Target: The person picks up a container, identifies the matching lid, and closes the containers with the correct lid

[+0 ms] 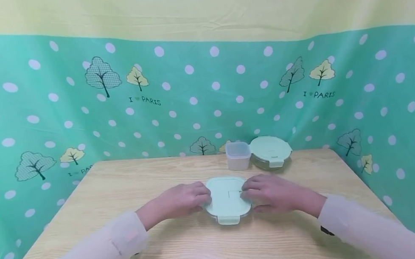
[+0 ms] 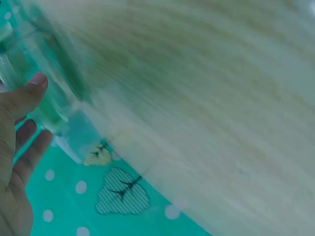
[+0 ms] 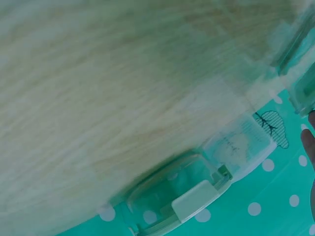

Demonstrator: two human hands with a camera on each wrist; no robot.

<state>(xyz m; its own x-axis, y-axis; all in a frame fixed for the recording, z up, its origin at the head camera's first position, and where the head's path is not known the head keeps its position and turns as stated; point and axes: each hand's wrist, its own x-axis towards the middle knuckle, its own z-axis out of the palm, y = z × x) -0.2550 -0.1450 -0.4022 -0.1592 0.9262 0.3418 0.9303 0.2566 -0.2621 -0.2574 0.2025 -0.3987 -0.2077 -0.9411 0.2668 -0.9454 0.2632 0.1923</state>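
Observation:
A glass food container with a pale mint lid (image 1: 225,193) stands on the table between both hands, its front clip pressed down against the side. My left hand (image 1: 184,199) is at its left edge, fingertips right at the rim. In the left wrist view the thumb (image 2: 35,84) overlaps the glass wall, and the other fingers extend apart from it. My right hand (image 1: 274,192) comes from the right with its fingertips over the lid's right edge and its thumb lower, beside the container. Only a few right fingertips (image 3: 309,140) show in the right wrist view.
Behind, near the table's back edge, are a small clear plastic tub (image 1: 238,156) and a second, round mint-lidded glass container (image 1: 270,150). A green polka-dot curtain (image 1: 187,89) hangs behind the wooden table (image 1: 160,254).

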